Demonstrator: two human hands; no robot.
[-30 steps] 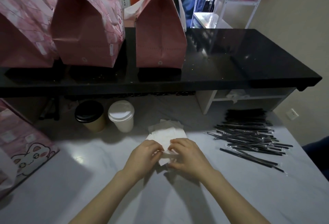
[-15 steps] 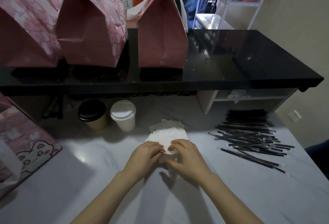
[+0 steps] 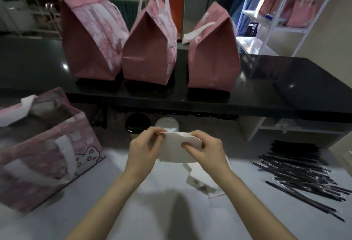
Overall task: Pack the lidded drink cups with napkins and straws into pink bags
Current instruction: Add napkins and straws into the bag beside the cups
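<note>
My left hand point(image 3: 143, 150) and my right hand point(image 3: 207, 151) both pinch a white napkin point(image 3: 175, 150), held in the air above the white table point(image 3: 162, 211). The napkin stack point(image 3: 202, 178) lies on the table just under my right hand. Behind my hands stand two cups, partly hidden: one with a black lid point(image 3: 136, 124) and one with a white lid point(image 3: 167, 123). An open pink bag point(image 3: 45, 144) with a cat print stands at the left. Black wrapped straws point(image 3: 297, 173) lie in a pile at the right.
Three closed pink bags point(image 3: 152, 49) stand in a row on the black raised counter point(image 3: 285, 91). A white metal shelf point(image 3: 282, 11) at the back right holds more pink bags. The table's right edge is next to the straw pile.
Both hands have lifted a napkin off the stack and raised it. The view has tilted up and turned left, so the open pink bag shows more fully.
</note>
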